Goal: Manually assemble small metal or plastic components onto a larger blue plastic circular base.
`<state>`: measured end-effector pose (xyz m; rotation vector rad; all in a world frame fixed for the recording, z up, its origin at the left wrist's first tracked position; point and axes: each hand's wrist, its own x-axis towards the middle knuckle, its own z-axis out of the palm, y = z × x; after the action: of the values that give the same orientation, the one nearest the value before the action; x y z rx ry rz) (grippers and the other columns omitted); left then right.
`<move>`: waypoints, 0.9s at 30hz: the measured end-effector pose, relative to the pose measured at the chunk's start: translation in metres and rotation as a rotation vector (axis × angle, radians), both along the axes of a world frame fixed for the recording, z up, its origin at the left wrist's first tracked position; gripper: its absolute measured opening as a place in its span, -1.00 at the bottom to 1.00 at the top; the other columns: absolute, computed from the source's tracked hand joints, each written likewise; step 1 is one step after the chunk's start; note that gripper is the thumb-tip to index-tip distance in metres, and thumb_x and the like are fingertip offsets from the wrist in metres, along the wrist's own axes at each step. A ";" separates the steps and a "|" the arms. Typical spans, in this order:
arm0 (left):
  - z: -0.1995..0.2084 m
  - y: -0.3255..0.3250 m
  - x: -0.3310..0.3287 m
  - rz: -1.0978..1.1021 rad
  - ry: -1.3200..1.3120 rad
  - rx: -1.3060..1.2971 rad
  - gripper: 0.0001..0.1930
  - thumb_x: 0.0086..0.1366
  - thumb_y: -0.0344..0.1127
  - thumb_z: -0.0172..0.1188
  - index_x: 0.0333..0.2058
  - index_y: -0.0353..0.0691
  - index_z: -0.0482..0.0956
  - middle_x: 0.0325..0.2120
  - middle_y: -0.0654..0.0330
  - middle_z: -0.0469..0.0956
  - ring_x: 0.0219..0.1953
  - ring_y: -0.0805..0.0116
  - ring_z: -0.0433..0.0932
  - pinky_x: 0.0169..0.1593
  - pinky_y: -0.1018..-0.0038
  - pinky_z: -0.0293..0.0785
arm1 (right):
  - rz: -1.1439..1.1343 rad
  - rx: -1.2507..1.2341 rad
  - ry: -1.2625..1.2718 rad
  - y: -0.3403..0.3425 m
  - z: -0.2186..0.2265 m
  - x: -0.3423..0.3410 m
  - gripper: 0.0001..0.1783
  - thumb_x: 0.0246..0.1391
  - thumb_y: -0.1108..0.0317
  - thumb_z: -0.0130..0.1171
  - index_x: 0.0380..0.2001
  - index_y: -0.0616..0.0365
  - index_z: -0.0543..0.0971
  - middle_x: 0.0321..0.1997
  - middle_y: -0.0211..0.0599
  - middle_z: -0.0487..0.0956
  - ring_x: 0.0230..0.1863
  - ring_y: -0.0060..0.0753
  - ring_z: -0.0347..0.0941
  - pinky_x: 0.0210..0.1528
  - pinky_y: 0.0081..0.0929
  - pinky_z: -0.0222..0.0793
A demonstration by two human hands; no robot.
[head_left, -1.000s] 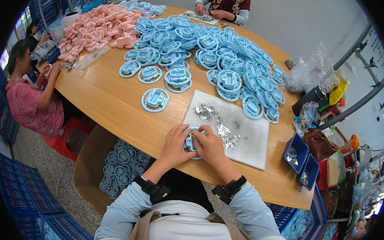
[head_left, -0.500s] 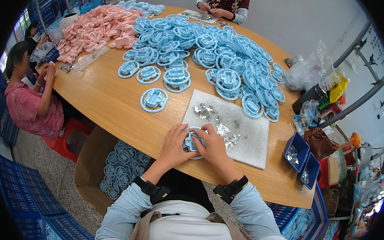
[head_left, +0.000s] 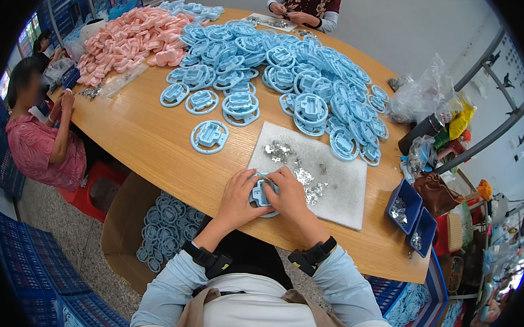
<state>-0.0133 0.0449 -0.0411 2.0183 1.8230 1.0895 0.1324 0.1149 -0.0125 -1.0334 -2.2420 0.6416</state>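
Both my hands are on one light blue round plastic part (head_left: 259, 194) at the table's near edge, beside a white pad. My left hand (head_left: 238, 198) grips its left side, fingers curled over the far rim and thumb at the near side. My right hand (head_left: 287, 193) is bent over its right side, the fingertips pressing down inside the ring. Whether a small metal piece sits under those fingertips is hidden. On the white pad (head_left: 346, 186) lie small piles of silver metal pieces (head_left: 303, 176), close to my right hand.
A large heap of blue round parts (head_left: 304, 60) covers the table's middle, with pink parts (head_left: 131, 40) at far left. Blue bins (head_left: 404, 202) of metal pieces stand at right. Below left is a cardboard box (head_left: 121, 242) of blue parts. Two people (head_left: 310, 4) work across the table and at left.
My right hand's fingers have shifted slightly left and inward over the blue part. My left hand keeps its grip almost unchanged.
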 end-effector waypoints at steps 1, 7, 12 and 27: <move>0.000 0.000 0.000 0.001 -0.001 -0.001 -0.26 -0.15 0.03 0.41 -0.02 -0.29 0.42 0.08 0.00 0.30 0.19 0.03 0.19 0.23 0.18 0.09 | -0.007 -0.007 -0.001 0.000 0.000 -0.001 -0.81 -0.06 0.30 0.18 -0.34 0.11 0.59 -0.33 -0.23 0.46 -0.40 -0.10 0.48 -0.38 -0.25 0.41; 0.001 -0.001 0.000 0.000 0.004 0.000 -0.27 -0.15 0.02 0.41 -0.02 -0.29 0.43 0.08 -0.02 0.30 0.19 0.03 0.19 0.23 0.19 0.09 | -0.033 -0.031 -0.046 -0.002 0.001 -0.003 -0.79 -0.08 0.30 0.18 -0.32 0.12 0.57 -0.29 -0.20 0.45 -0.38 -0.08 0.48 -0.35 -0.25 0.41; 0.000 0.000 0.000 0.000 0.000 0.006 -0.27 -0.14 0.01 0.40 -0.02 -0.29 0.42 0.08 -0.01 0.30 0.19 0.03 0.19 0.23 0.19 0.09 | -0.031 -0.052 -0.062 -0.002 0.001 -0.002 -0.73 -0.05 0.28 0.18 -0.24 0.10 0.55 -0.24 -0.20 0.44 -0.37 -0.07 0.49 -0.35 -0.23 0.42; 0.001 -0.001 -0.001 -0.013 -0.018 0.002 -0.26 -0.13 0.01 0.40 0.00 -0.30 0.40 0.10 0.03 0.28 0.20 0.04 0.18 0.24 0.20 0.07 | 0.002 0.058 -0.110 -0.013 -0.004 0.014 -0.61 0.10 0.29 0.04 0.03 -0.05 0.45 -0.34 -0.15 0.54 -0.45 -0.05 0.51 -0.44 -0.21 0.41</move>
<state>-0.0142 0.0436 -0.0399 2.0120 1.7988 1.1022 0.1467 0.1018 -0.0170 -1.0612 -2.3417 0.5292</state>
